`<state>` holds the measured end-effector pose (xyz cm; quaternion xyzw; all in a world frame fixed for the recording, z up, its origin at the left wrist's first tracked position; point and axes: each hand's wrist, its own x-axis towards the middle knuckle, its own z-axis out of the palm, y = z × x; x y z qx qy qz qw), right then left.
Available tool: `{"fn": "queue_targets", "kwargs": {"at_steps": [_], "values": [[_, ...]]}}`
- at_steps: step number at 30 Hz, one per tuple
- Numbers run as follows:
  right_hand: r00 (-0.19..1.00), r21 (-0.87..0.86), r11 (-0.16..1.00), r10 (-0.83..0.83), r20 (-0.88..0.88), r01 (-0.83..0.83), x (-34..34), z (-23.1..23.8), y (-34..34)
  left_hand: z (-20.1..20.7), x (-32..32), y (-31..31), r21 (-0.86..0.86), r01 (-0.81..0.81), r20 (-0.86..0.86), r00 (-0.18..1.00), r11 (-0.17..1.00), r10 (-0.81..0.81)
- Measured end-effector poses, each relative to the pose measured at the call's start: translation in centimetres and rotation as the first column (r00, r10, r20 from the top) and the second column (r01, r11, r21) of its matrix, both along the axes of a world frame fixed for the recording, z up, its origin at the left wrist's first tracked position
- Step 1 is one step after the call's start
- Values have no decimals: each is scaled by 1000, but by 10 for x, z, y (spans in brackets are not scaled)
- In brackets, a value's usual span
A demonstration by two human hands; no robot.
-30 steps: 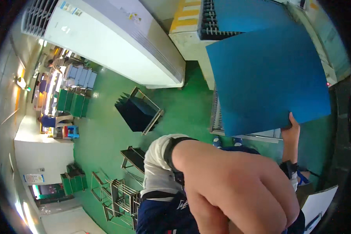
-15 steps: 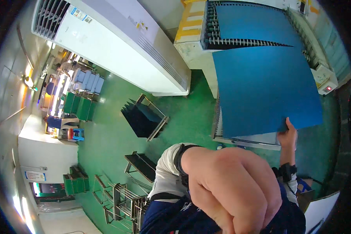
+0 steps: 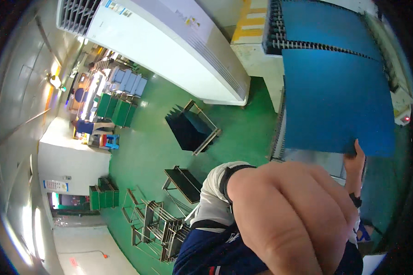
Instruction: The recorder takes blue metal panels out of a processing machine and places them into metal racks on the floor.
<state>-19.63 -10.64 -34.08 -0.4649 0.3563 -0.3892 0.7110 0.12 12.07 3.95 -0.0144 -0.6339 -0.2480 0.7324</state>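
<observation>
A large flat blue panel lies at the right, over the near end of a roller conveyor. My right hand grips its near edge, the thumb on top and the other fingers hidden beneath. Very close to the camera, my left hand looms large at the lower middle. Its fingers are curled, and whatever they hold, if anything, is out of sight. Farther along the conveyor rests a second blue panel.
A tall white air conditioner stands left of the conveyor. On the green floor are a rack of dark panels, a low dark-topped stand and several metal frames. A person is far off at the left.
The whole view has shifted, so most things now sit farther right. My left hand looks larger and closer. My right hand still grips the blue panel's near edge.
</observation>
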Motion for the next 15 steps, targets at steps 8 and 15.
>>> {"fn": "queue_targets", "kwargs": {"at_steps": [8, 15], "values": [[925, 522, 853, -190, 329, -11, 45, -4, -27, -24, -54, -12, 289, -221, -819, 447, 932, 360], [930, 579, 814, -180, 321, -42, 53, -38, -55, -51, 3, -41, -138, -181, -311, 941, 974, 131]]}}
